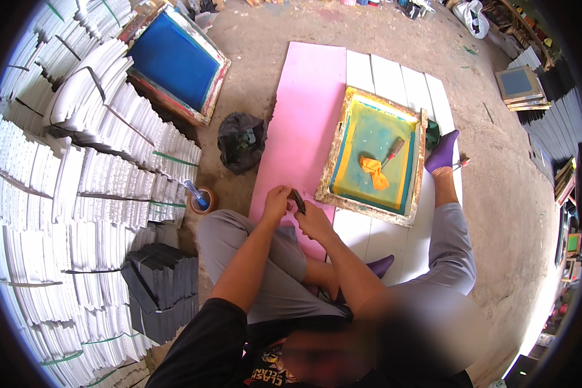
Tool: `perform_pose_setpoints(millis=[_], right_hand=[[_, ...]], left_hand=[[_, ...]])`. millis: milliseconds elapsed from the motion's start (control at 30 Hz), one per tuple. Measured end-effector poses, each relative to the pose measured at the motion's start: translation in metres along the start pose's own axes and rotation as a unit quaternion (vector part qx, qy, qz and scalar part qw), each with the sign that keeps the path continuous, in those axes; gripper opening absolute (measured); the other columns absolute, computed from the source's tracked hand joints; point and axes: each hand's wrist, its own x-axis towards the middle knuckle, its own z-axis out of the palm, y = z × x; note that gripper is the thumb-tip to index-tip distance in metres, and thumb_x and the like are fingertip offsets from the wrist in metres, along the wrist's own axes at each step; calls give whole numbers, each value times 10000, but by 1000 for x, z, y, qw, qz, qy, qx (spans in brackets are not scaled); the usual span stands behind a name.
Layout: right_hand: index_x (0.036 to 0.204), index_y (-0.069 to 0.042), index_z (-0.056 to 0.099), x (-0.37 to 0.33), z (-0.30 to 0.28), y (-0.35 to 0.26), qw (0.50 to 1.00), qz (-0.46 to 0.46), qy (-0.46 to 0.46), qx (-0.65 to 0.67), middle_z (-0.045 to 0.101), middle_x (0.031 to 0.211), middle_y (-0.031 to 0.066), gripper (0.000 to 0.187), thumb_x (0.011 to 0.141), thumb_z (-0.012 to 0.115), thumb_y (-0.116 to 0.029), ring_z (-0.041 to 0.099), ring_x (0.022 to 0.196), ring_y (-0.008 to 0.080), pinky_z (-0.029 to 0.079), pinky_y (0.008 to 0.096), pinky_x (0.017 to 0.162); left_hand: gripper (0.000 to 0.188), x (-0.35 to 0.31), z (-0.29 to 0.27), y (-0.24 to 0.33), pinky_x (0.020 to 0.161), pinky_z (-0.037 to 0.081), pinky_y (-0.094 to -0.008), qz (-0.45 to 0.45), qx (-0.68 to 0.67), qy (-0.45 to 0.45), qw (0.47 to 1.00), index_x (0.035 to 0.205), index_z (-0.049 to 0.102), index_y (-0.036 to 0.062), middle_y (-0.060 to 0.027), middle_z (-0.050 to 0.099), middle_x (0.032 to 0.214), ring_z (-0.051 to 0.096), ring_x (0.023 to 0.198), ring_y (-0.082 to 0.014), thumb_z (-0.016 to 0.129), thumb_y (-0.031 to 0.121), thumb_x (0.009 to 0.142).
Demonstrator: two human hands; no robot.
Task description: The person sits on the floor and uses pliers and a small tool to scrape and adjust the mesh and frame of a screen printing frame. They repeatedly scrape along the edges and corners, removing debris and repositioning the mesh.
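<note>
Holding a slim dark piece (297, 201) in front of the crossed leg, just above the pink sheet (307, 97), the right hand (315, 222) has its grip closed around the lower end. The left hand (279, 204) is curled beside the upper end; whether its grip is pinching the piece or only resting near it, I cannot tell.

The piece looks light and fairly stiff, small enough to be steered by thumb and fingers. Its material is too small to make out, so slipperiness is uncertain; the lower half seems the safest place to hold, leaving the other hand to steady the tip.

Near the hands, on the pink sheet and white panels (362, 71), lies a framed screen (335, 145). Its bars should be rigid but rough, with blotchy, worn paint, and best taken by two opposite sides. The yellow-green mesh (367, 139) inside probably gives under pressure and could tear. On it, the orange-yellow cloth (373, 173) should be limp, while the reddish-handled tool (396, 149) touching or just beside it offers its handle.
</note>
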Motion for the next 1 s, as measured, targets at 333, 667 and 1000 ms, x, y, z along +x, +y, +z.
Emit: perform_pose_setpoints(millis=[333, 667, 1000], right_hand=[[1234, 17, 599, 4, 4, 11, 975, 26, -141, 169, 678, 809, 96, 336, 997, 599, -220, 675, 631, 179, 501, 329, 481], [1098, -41, 559, -13, -51, 7, 985, 82, -11, 149, 647, 791, 106, 212, 1002, 576, -230, 657, 664, 196, 509, 371, 514], [1284, -66, 555, 24, -161, 56, 926, 3, 202, -319, 628, 1196, 211, 476, 910, 748, -289, 647, 1113, 431, 573, 537, 907]], left_hand=[[271, 20, -19, -19, 597, 479, -334, -45, 79, 53, 994, 964, 753, 54, -34, 715, 827, 617, 662, -157, 705, 320, 947], [289, -4, 12, -3, 774, 566, -446, 143, 437, 109, 881, 956, 761, 42, -141, 760, 908, 729, 839, -334, 768, 323, 889], [258, 3, 36, -17, 828, 552, -422, 249, 450, -8, 857, 1073, 732, 85, -92, 718, 1025, 701, 973, -277, 728, 300, 930]])
